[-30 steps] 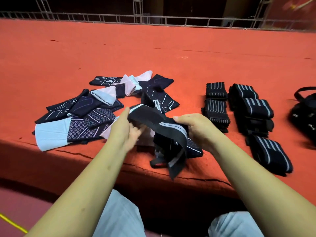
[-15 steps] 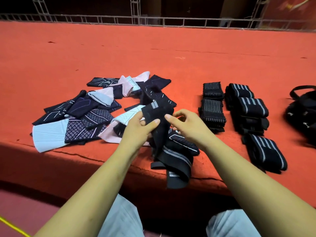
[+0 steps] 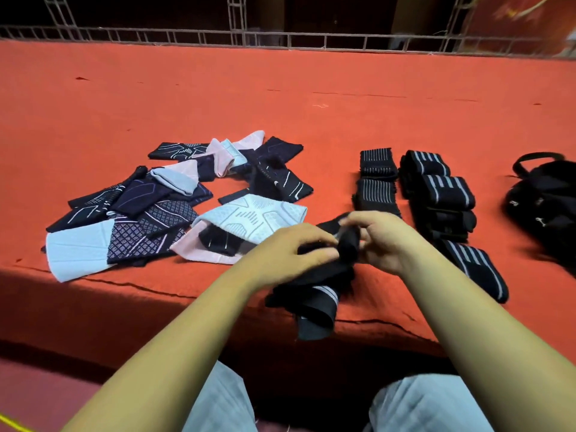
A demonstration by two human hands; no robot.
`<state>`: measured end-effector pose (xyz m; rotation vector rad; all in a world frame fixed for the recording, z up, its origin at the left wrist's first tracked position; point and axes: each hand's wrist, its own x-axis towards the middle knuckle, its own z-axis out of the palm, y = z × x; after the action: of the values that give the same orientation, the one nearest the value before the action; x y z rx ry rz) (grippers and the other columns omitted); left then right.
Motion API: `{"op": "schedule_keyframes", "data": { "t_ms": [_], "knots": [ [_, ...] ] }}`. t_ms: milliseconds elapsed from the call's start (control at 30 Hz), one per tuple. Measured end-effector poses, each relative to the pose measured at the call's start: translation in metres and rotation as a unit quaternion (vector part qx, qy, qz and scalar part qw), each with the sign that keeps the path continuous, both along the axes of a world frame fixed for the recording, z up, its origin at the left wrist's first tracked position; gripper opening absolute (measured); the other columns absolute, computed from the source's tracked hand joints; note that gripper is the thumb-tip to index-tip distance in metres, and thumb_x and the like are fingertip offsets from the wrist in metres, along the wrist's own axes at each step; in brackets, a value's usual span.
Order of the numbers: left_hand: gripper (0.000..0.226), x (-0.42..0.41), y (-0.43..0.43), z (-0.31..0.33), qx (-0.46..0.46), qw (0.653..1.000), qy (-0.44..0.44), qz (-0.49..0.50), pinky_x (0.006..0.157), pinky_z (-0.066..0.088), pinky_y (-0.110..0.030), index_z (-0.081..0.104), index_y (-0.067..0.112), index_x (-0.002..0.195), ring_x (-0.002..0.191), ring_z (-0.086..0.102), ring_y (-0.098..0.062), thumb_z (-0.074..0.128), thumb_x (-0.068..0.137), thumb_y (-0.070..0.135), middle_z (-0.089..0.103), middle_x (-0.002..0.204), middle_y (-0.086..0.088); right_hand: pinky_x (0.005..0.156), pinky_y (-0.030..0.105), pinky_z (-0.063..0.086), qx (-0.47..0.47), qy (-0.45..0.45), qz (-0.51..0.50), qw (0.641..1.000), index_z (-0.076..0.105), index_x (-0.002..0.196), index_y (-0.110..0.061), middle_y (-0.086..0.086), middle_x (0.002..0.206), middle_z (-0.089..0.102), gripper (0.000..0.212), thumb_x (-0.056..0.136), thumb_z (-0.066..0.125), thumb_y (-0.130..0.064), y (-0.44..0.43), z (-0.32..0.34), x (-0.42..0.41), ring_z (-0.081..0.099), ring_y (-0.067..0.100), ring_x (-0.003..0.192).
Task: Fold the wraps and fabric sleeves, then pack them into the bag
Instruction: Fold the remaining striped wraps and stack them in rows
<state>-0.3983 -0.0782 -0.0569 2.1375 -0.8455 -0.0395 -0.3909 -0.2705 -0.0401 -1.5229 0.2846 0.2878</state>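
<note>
Positions are taken from the black wrap [image 3: 314, 307] being worked. It sits at the front edge of the red platform [image 3: 280, 104], straight ahead of the person. Its upper end is bunched between both hands. The free tail, with pale stripes, hangs over the edge toward the person's knees. The long axis runs roughly far to near, tail nearest the person.

Left hand [image 3: 293, 254]: fingers curled over the bunched end from the wrap's left, gripping it.
Right hand [image 3: 383, 241]: thumb and fingers pinch the same end from the right. The fingertips are blurred, so the exact hold is not resolved. The hands almost meet across the wrap.

Judgement: folding step, partway, with the tail not yet taken in. The next turn should draw the tail up along that axis. Both hands are equally near it.

Right of the wrap are the folded wraps [image 3: 445, 194] in rows, the nearest just beside the right wrist. Farther right, well apart, is the bag [image 3: 548, 207]; its inside is not visible. The right hand is the nearer one for set-down.

Left of the wrap are loose fabric sleeves [image 3: 156, 213], unfolded.
</note>
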Motion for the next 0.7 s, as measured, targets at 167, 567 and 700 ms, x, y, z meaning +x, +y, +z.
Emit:
{"op": "schedule_keyframes", "data": {
  "t_ms": [167, 567, 700],
  "knots": [
    [0.021, 0.037, -0.01, -0.02, -0.055, 0.969, 0.038, 0.237, 0.088, 0.047, -0.029, 0.063, 0.017, 0.11, 0.099, 0.059, -0.011, 0.061, 0.095, 0.032, 0.063, 0.109, 0.0, 0.051, 0.023, 0.029, -0.22, -0.05, -0.006, 0.974, 0.054, 0.069, -0.013, 0.009, 0.064, 0.043, 0.022, 0.07, 0.055, 0.009, -0.015, -0.022, -0.002, 0.04, 0.018, 0.057],
    [0.026, 0.065, 0.02, -0.052, -0.029, 0.953, 0.214, 0.21, 0.095, 0.039, -0.019, 0.073, 0.02, 0.116, 0.116, 0.059, -0.009, 0.056, 0.098, 0.013, 0.067, 0.121, 0.009, 0.072, 0.031, 0.039, -0.489, -0.198, 0.077, 0.846, 0.061, 0.088, -0.015, 0.007, 0.097, 0.064, 0.034, 0.076, 0.079, -0.04, 0.01, -0.047, 0.009, 0.057, 0.024, 0.09],
    [0.036, 0.062, 0.026, -0.055, -0.104, 0.934, 0.257, 0.226, 0.087, 0.045, -0.017, 0.076, 0.019, 0.109, 0.107, 0.061, -0.009, 0.05, 0.093, 0.001, 0.07, 0.119, 0.008, 0.064, 0.033, 0.036, -0.492, -0.207, 0.118, 0.837, 0.043, 0.066, -0.021, 0.002, 0.079, 0.06, 0.036, 0.078, 0.077, -0.022, 0.009, -0.042, 0.007, 0.055, 0.022, 0.081]
  ]
}}
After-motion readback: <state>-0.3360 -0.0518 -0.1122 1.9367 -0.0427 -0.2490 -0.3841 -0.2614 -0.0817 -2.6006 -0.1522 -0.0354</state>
